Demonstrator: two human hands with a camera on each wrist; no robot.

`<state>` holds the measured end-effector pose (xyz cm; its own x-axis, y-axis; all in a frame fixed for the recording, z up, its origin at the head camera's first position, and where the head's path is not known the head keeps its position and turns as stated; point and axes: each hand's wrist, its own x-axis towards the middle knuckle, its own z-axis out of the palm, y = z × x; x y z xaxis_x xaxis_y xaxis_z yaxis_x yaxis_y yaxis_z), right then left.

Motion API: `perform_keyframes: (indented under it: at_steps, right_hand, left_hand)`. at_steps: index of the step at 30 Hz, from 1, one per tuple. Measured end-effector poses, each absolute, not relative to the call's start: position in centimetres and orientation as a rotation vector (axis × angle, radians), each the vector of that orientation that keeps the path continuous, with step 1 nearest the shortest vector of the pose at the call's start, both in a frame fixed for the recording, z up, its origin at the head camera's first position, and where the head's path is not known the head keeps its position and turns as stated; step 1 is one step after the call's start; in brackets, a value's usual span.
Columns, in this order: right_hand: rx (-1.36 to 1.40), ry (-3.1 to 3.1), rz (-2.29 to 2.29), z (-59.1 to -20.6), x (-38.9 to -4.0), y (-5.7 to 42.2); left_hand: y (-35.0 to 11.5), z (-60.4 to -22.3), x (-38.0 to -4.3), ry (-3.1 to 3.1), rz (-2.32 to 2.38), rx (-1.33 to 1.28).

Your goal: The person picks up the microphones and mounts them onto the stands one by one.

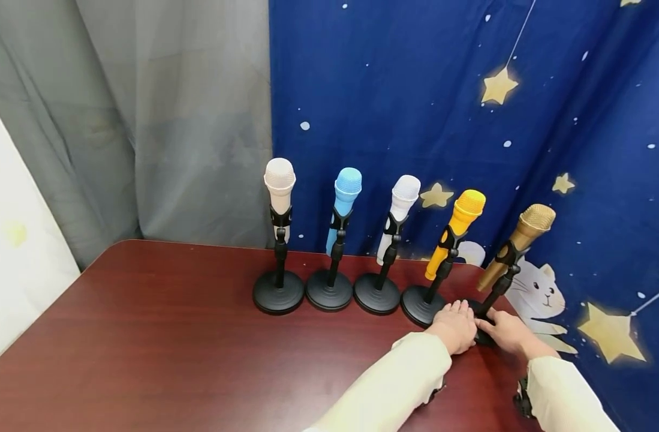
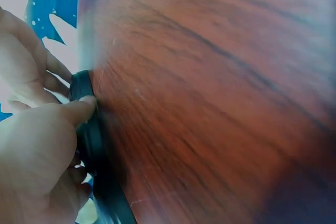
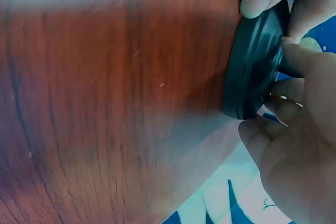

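Observation:
At the right end of a row, a gold microphone (image 1: 530, 228) leans in a black desk microphone stand (image 1: 502, 287). My left hand (image 1: 454, 327) holds the left side of its round base (image 3: 252, 66), the thumb on the rim in the left wrist view. On the other side, my right hand (image 1: 508, 331) grips the same base, fingers bent around its edge in the right wrist view. Just left of my hands is the stand with the yellow microphone (image 1: 459, 222). Part of the gold microphone's base is hidden by my hands.
Farther left along the row stand the white microphone (image 1: 400, 204), blue microphone (image 1: 346, 192) and beige microphone (image 1: 280, 183), each on a black stand. They stand on a dark red wooden table (image 1: 199, 348). Behind hangs a blue star-patterned curtain (image 1: 394, 78) beside a grey curtain (image 1: 199, 120).

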<state>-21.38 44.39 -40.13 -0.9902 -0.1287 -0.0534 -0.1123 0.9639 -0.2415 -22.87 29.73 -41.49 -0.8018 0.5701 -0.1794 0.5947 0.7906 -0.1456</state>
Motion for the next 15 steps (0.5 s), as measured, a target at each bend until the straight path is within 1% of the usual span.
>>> perform_keyframes:
  at_steps: [3,7,11,15]
  right_hand:
    - [-0.162,3.060,-0.336,-40.1,-20.9,43.8]
    - [-0.126,3.090,-0.331,-39.3,-19.8,42.7]
    - [-0.078,3.119,-0.345,-37.7,-18.1,40.9]
    - [-0.067,3.178,-0.407,-36.1,-16.3,38.4]
  left_hand:
    - [28.5,-41.6,-22.5,2.868,-0.257,0.966]
    - [25.5,-40.9,-21.8,2.887,-0.154,1.069]
    - [21.2,-39.2,-20.5,2.919,-0.030,1.181]
    - [15.9,-37.9,-19.2,2.979,0.083,1.191]
